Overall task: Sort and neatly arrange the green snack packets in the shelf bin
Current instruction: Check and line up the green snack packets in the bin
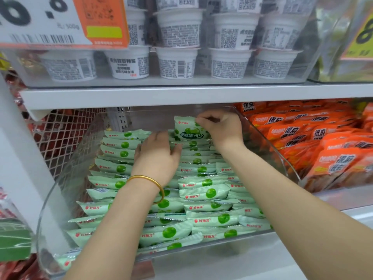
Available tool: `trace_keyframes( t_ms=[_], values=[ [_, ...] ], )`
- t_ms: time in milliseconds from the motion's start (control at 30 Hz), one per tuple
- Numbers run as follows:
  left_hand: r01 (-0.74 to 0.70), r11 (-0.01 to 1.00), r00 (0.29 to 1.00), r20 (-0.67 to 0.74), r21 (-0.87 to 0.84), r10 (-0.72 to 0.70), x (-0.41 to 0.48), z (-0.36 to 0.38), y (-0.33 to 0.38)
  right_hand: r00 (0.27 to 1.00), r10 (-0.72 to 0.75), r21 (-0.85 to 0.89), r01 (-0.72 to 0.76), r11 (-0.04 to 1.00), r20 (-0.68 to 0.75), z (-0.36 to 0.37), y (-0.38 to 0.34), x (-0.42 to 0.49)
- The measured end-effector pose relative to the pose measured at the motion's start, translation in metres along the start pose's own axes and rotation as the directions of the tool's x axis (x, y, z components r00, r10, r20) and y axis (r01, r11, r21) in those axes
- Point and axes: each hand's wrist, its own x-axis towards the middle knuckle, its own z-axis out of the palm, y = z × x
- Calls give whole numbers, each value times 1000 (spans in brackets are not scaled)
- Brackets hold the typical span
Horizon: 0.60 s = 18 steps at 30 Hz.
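Observation:
A clear plastic shelf bin (60, 190) holds several rows of pale green snack packets (203, 193) with a green fruit print, stacked on edge. At the back of the bin my right hand (222, 130) pinches the top edge of one upright green packet (187, 129), its front facing me. My left hand (156, 156), with a gold bangle on the wrist, rests palm down on the packets in the middle rows just left of that packet, fingers pressing against them. My forearms hide parts of the middle rows.
White cups (177, 61) fill a clear bin on the shelf above, just over my hands. Orange snack packets (323, 142) fill the neighbouring bin on the right. A white wire mesh divider (62, 134) and red packets lie to the left. A price sign (60, 19) hangs top left.

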Motion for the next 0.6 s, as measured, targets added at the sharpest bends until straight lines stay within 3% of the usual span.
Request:
trace_keyframes(
  t_ms=[100, 233, 467, 600],
  values=[
    [-57, 980, 986, -167, -188, 26, -8, -8, 4, 989, -138, -35, 136, 990, -58, -13, -13, -27],
    [-269, 950, 929, -304, -161, 211, -26, -14, 14, 963, -243, 101, 254, 962, -114, -38, -30, -66],
    [-365, 784, 912, -364, -503, 191, -80, -34, 37, 977, -211, 347, 209, 915, -32, -68, -42, -99],
    [-224, 635, 969, -236, -739, 67, -96, -38, 47, 985, -120, 380, 65, 923, 123, -72, -39, -107]
  ],
)
